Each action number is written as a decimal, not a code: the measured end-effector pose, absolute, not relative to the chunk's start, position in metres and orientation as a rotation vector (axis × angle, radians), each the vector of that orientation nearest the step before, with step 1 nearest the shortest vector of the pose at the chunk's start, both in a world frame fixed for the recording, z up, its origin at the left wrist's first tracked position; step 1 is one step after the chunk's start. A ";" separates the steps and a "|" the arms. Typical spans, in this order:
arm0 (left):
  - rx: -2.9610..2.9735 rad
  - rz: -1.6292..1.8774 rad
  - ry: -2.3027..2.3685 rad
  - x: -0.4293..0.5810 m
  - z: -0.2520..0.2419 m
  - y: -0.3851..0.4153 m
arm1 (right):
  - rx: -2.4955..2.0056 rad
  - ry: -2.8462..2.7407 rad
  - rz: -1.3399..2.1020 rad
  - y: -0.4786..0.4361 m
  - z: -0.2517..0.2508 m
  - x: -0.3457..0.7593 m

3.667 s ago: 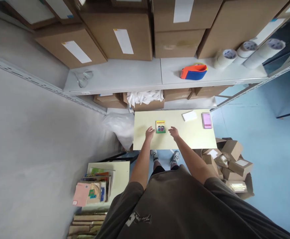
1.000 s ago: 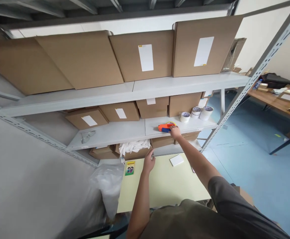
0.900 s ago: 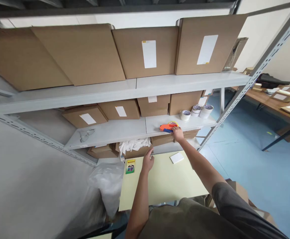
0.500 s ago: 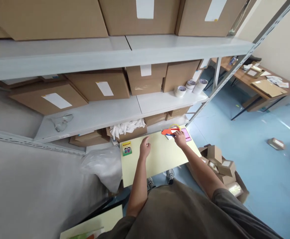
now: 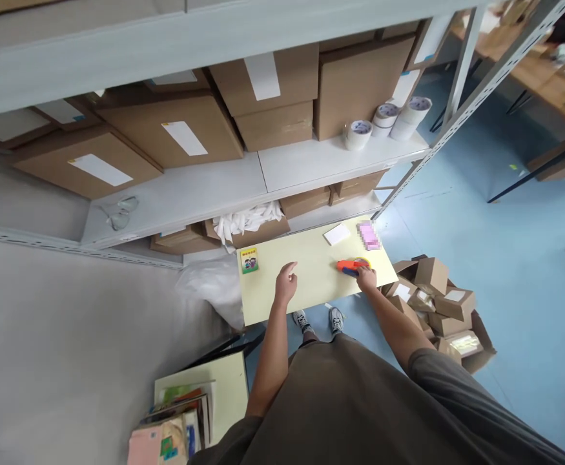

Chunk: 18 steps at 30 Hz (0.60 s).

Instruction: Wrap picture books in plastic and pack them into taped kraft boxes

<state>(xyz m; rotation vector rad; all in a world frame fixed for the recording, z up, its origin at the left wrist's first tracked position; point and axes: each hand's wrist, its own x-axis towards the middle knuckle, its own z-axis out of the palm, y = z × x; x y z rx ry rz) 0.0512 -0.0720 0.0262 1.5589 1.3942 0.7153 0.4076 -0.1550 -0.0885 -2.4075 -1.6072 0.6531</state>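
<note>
My right hand (image 5: 367, 279) is closed around an orange and blue tape dispenser (image 5: 347, 267) with a yellow ring at its far side. The dispenser is at the right part of the pale yellow table (image 5: 311, 284); whether it touches the top I cannot tell. Over the middle of the table, my left hand (image 5: 286, 284) holds nothing, its fingers loosely bent and apart. A small yellow and green booklet (image 5: 249, 260) with cartoon children lies at the left end. Toward the back right are a small white pad or box (image 5: 337, 234) and a pink item (image 5: 368, 236), partly blurred.
Behind the table stands a grey metal shelf (image 5: 205, 187) with cardboard boxes (image 5: 175, 129) and tape rolls (image 5: 358, 135). A large carton of small boxes (image 5: 437, 303) sits on the floor at right. Books (image 5: 180, 426) lie on another table at lower left.
My right hand has brought the tape dispenser back toward me, away from the white item, which now shows fully. My view has tilted down. The left hand stays over the table, empty.
</note>
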 end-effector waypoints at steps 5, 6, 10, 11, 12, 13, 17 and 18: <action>1.550 0.664 1.441 0.074 0.023 -0.096 | -2.510 -1.507 0.794 -0.156 -0.097 0.425; 1.553 0.659 1.440 0.080 0.023 -0.100 | -2.504 -1.517 0.804 -0.155 -0.095 0.427; 1.547 0.658 1.440 0.096 0.027 -0.117 | -2.356 -1.519 0.678 -0.151 -0.083 0.424; 1.539 0.663 1.453 0.096 0.028 -0.122 | -2.309 -1.504 0.652 -0.152 -0.080 0.420; 1.533 0.669 1.470 0.094 0.030 -0.128 | -2.259 -1.494 0.647 -0.152 -0.077 0.415; 1.530 0.674 1.491 0.090 0.031 -0.134 | -2.204 -1.496 0.662 -0.152 -0.074 0.408; 1.526 0.689 1.599 0.052 0.038 -0.160 | -1.928 -1.621 0.807 -0.150 -0.063 0.362; 1.514 0.694 1.641 0.038 0.040 -0.167 | -1.865 -1.661 0.847 -0.148 -0.060 0.347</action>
